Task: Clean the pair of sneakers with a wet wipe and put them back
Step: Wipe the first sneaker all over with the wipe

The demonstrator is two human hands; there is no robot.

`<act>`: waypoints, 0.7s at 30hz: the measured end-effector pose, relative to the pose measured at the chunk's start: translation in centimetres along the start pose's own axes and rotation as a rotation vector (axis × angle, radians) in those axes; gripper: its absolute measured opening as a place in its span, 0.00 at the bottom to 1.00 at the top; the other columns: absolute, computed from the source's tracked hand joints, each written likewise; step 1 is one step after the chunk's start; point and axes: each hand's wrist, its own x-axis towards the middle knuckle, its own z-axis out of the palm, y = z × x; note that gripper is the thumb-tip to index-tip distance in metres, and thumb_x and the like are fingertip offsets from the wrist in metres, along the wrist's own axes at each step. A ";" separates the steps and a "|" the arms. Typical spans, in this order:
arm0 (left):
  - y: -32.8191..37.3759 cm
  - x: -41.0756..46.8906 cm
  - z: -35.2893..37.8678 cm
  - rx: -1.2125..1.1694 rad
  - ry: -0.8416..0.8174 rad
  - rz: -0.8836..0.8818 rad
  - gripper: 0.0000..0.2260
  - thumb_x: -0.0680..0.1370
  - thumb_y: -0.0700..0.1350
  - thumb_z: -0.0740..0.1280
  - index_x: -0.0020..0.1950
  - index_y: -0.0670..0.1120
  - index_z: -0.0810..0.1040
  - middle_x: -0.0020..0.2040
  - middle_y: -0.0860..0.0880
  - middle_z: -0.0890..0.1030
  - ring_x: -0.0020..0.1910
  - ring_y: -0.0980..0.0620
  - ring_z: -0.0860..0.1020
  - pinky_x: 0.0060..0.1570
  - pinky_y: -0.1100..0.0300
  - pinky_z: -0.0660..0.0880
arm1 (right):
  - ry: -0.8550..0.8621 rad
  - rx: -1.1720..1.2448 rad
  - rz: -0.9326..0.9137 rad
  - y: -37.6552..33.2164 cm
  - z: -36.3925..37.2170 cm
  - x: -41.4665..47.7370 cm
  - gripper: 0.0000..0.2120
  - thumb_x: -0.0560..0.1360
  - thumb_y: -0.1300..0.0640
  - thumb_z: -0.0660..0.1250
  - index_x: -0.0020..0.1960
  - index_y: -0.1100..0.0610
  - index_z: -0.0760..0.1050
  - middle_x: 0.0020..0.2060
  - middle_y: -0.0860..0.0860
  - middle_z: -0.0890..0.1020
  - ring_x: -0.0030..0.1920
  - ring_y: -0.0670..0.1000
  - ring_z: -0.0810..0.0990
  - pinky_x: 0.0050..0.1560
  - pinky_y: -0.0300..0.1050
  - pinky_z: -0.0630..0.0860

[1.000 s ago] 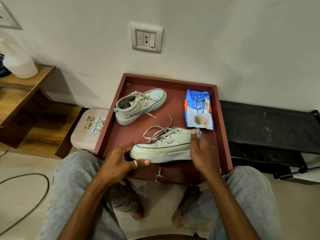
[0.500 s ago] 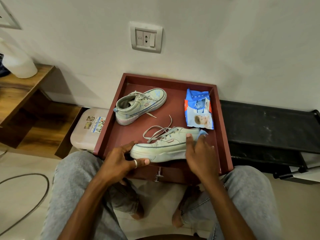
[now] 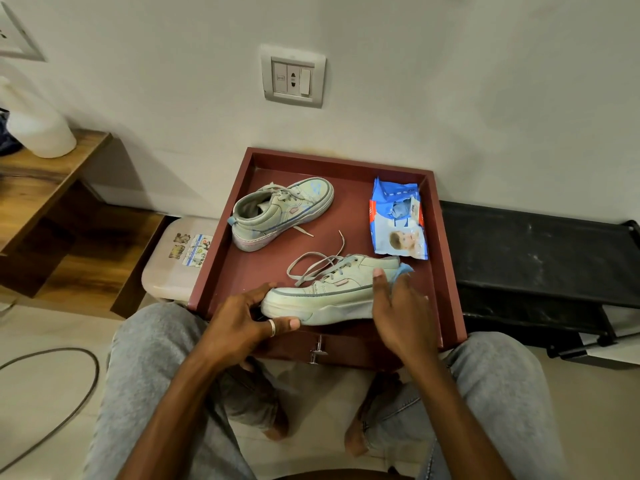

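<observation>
Head view. Item: red-brown tray [image 3: 221,271], on it two pale green sneakers. We note the far sneaker [image 3: 282,213] lying free near the tray's back left. The near sneaker [image 3: 329,292] sits at the front edge, laces loose. Our left hand [image 3: 242,320] closes around its toe, thumb under the sole. Our right hand [image 3: 398,306] presses a blue wet wipe [image 3: 405,270] against its heel, fingers curled over it. Wipes packet [image 3: 398,220] lies at back right.
</observation>
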 end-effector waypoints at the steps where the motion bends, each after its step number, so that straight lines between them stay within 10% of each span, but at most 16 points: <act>1: -0.1 0.0 0.0 -0.007 0.001 0.004 0.44 0.61 0.67 0.80 0.73 0.51 0.76 0.62 0.60 0.83 0.62 0.59 0.81 0.62 0.52 0.80 | 0.002 0.103 0.034 0.3 -0.5 0.6 0.36 0.77 0.31 0.42 0.66 0.57 0.71 0.56 0.54 0.82 0.59 0.56 0.79 0.55 0.47 0.73; 5: 0.0 0.0 -0.1 -0.033 -0.006 0.000 0.46 0.61 0.67 0.81 0.74 0.51 0.75 0.63 0.58 0.83 0.63 0.57 0.81 0.63 0.51 0.80 | -0.046 0.237 0.082 0.5 -1.1 1.1 0.28 0.81 0.37 0.46 0.58 0.55 0.75 0.48 0.50 0.82 0.49 0.48 0.79 0.39 0.34 0.67; 13: 0.8 -0.4 0.0 -0.017 -0.028 0.024 0.36 0.66 0.64 0.79 0.71 0.52 0.78 0.60 0.58 0.85 0.59 0.56 0.83 0.60 0.47 0.81 | -0.005 -0.186 -0.041 -1.2 0.5 -1.8 0.42 0.78 0.31 0.42 0.79 0.62 0.51 0.76 0.59 0.62 0.76 0.58 0.62 0.76 0.55 0.54; 18: 0.9 -0.4 0.2 -0.039 -0.019 0.037 0.38 0.65 0.63 0.78 0.71 0.50 0.78 0.60 0.59 0.85 0.60 0.58 0.82 0.66 0.50 0.77 | -0.004 0.127 0.067 0.6 -0.5 1.3 0.38 0.76 0.28 0.43 0.64 0.56 0.71 0.54 0.53 0.82 0.57 0.57 0.80 0.54 0.51 0.76; 21: 0.9 -0.4 0.1 -0.040 -0.018 0.040 0.39 0.64 0.63 0.79 0.72 0.49 0.77 0.61 0.59 0.84 0.61 0.59 0.82 0.67 0.51 0.76 | -0.010 0.091 0.076 0.1 -0.5 0.6 0.33 0.79 0.33 0.46 0.71 0.56 0.66 0.62 0.55 0.78 0.63 0.57 0.77 0.55 0.48 0.72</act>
